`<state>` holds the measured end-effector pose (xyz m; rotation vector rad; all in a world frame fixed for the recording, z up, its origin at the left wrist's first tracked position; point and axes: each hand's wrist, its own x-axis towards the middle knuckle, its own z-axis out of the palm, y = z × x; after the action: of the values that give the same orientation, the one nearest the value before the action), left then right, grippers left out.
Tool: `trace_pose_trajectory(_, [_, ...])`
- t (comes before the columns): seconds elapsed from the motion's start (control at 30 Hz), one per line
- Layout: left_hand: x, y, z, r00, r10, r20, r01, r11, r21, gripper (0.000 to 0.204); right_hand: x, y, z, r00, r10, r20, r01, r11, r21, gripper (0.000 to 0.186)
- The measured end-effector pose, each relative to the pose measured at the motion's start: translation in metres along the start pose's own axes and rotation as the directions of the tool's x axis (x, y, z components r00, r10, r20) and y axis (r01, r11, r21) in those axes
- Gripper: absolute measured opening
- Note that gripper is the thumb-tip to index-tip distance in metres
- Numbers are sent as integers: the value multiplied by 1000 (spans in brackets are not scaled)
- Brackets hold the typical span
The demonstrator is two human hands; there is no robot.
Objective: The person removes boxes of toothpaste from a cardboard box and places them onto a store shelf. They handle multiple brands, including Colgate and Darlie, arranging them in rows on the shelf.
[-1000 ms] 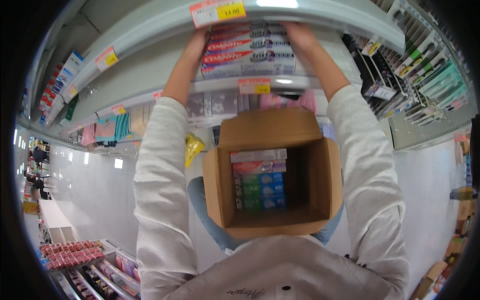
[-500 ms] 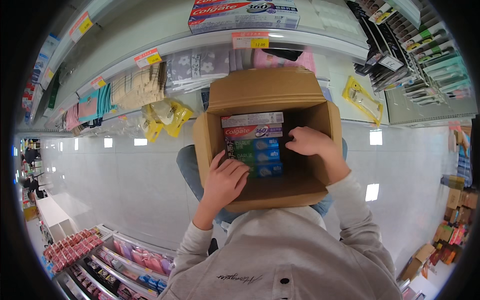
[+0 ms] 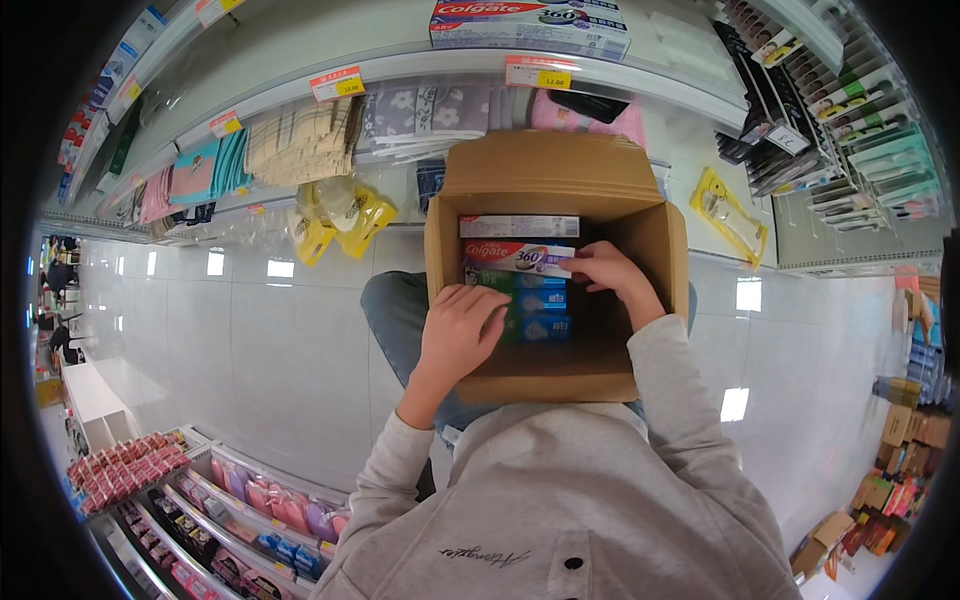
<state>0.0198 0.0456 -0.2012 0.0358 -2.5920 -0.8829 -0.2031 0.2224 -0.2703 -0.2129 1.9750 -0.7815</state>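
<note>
An open cardboard box (image 3: 555,165) rests on my lap, with several toothpaste boxes stacked in a row inside. My right hand (image 3: 612,272) pinches the right end of a red, white and purple toothpaste box (image 3: 515,257), which is slightly tilted. Just below it lie blue and green toothpaste boxes (image 3: 545,302). My left hand (image 3: 460,325) reaches over the left ends of these green boxes, thumb apart, fingers bent a little; its fingertips are partly hidden. A pale-topped toothpaste box (image 3: 520,226) lies against the far side.
Ahead, a shelf (image 3: 680,85) carries a large toothpaste carton (image 3: 530,28). Folded towels (image 3: 300,140) and yellow packages (image 3: 350,215) hang below its edge. Toothbrush packs (image 3: 850,120) fill the right rack. Behind left stands a display shelf (image 3: 270,500); cartons (image 3: 825,535) sit at the right.
My right hand has closed on the right end of the red and white toothpaste box, which now tilts. My left hand has moved slightly up, its fingers closer together. The view has shifted a little.
</note>
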Motion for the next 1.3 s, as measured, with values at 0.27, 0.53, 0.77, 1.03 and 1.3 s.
trace_pose_trajectory(0.27, [-4,6,-4,997,-79,6,79,995,-59,37,-110,9,-2,904,-328,-273,342,940,6,35])
trace_pose_trajectory(0.53, [27,20,-23,904,-187,-385,198,980,-10,72,-152,5,-30,814,-536,-223,571,670,474,41])
trace_pose_trajectory(0.77, [90,-3,-40,812,-470,-346,171,759,-629,55,-127,-46,-43,671,-568,-476,740,478,473,40])
trace_pose_trajectory(1.03, [204,-24,-72,833,-105,-543,-243,812,-530,43,-103,-175,-101,450,-491,-746,882,375,285,36])
trace_pose_trajectory(1.3, [291,-86,-93,883,-144,-447,-8,948,-320,43,-26,-226,-139,252,-675,-694,736,599,-315,61])
